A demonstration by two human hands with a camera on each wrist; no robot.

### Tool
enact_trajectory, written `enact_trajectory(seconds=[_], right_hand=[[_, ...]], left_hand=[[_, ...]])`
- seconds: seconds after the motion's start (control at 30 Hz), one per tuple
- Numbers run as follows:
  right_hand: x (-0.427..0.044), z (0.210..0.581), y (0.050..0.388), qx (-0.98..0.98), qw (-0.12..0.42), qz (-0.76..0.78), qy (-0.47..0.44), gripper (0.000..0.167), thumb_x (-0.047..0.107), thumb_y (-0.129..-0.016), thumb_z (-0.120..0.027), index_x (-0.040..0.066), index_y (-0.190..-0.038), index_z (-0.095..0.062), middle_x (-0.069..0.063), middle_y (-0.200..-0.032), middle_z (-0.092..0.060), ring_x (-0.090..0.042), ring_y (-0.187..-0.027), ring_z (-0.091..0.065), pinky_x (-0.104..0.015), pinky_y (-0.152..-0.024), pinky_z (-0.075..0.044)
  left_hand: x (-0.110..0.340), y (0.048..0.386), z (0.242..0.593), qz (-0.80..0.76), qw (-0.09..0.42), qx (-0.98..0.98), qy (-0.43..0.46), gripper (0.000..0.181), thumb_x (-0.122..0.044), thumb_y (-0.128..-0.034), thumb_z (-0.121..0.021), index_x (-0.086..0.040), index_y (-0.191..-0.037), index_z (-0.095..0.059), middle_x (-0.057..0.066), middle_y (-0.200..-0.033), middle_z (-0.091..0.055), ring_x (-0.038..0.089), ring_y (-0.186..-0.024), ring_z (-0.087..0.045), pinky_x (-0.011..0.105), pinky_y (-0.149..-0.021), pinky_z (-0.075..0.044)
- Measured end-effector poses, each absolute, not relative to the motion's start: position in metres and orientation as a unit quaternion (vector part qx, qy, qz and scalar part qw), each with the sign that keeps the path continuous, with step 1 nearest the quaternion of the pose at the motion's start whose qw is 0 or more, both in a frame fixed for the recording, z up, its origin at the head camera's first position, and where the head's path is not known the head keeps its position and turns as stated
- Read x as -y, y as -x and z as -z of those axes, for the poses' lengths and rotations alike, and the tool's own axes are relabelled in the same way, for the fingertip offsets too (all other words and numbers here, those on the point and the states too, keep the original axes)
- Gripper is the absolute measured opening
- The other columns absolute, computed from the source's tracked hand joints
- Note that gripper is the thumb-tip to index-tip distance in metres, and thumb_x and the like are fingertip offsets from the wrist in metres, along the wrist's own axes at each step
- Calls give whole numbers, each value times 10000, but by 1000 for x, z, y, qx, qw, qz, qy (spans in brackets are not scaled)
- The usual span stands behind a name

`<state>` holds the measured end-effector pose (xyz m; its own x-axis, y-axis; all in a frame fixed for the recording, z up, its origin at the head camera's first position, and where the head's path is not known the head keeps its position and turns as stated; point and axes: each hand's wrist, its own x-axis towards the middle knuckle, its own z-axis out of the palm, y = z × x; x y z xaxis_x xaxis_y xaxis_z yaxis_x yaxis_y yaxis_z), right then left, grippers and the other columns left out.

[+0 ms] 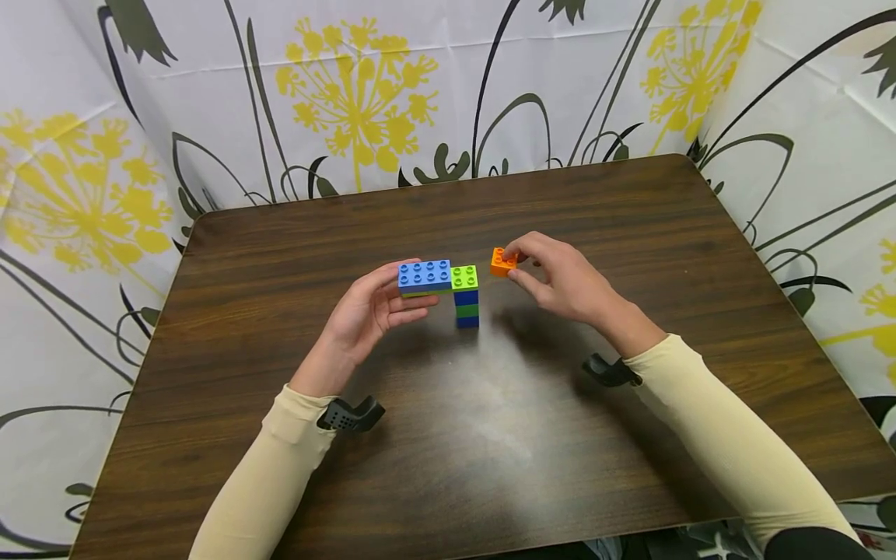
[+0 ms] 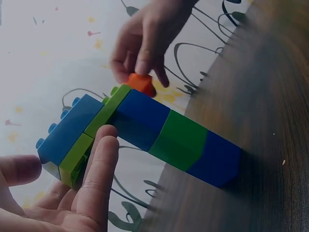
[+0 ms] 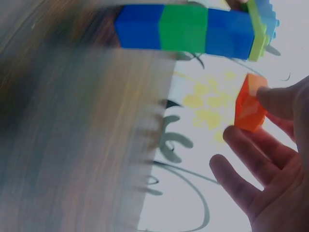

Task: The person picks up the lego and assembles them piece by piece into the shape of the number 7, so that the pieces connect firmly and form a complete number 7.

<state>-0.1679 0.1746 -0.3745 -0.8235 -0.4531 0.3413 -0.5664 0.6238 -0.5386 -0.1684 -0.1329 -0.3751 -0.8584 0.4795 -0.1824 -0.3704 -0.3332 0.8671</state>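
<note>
A building-brick tower (image 1: 467, 305) of dark blue and green bricks stands upright, topped by a lime-green brick (image 1: 464, 277). A lighter blue brick (image 1: 424, 275) sits on lime green that juts left from the tower. My left hand (image 1: 378, 303) has its fingers extended beneath this overhang; in the left wrist view, its thumb (image 2: 21, 170) is at the blue brick's outer end. Between thumb and fingers, my right hand (image 1: 563, 280) pinches an orange brick (image 1: 501, 262), just right of the tower top and apart from it in the head view.
The dark wood table (image 1: 420, 482) extends around the bricks. Behind it hangs a white cloth (image 1: 462, 70) with yellow flowers and grey stems. Each wrist wears a dark band, the left one (image 1: 350, 414) close above the table.
</note>
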Motion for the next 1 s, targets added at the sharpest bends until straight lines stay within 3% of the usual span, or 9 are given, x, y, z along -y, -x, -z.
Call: enact_trajectory(seconds=[0.27, 0.57, 1.0], right_hand=[[-158, 363, 162, 885, 108, -351, -287, 239, 116, -921, -696, 115, -1142, -605, -16, -1147, -600, -172, -1021, -587, -330, -706, -557], [-141, 359, 160, 874, 112, -341, -327, 282, 112, -916, -700, 100, -1179, -600, -19, -1169, -596, -151, -1059, -582, -337, -939, -503], [-129, 356, 159, 878, 105, -311, -348, 258, 144, -943, -668, 92, -1187, -603, -32, -1234, -578, -163, -1095, -558, -341, -959, -486]], left_hand=[[133, 169, 375, -815, 257, -517, -55, 415, -241, -1067, -416, 27, -1383, -447, 141, -1212, -638, 309, -1004, -688, 395, -823, -561], [133, 168, 374, -813, 257, -520, -52, 403, -243, -1066, -418, 16, -1373, -454, 147, -1240, -612, 311, -1006, -688, 392, -828, -555], [133, 168, 376, -812, 254, -522, -54, 403, -248, -1067, -412, 25, -1359, -459, 157, -1242, -598, 306, -995, -693, 389, -823, -555]])
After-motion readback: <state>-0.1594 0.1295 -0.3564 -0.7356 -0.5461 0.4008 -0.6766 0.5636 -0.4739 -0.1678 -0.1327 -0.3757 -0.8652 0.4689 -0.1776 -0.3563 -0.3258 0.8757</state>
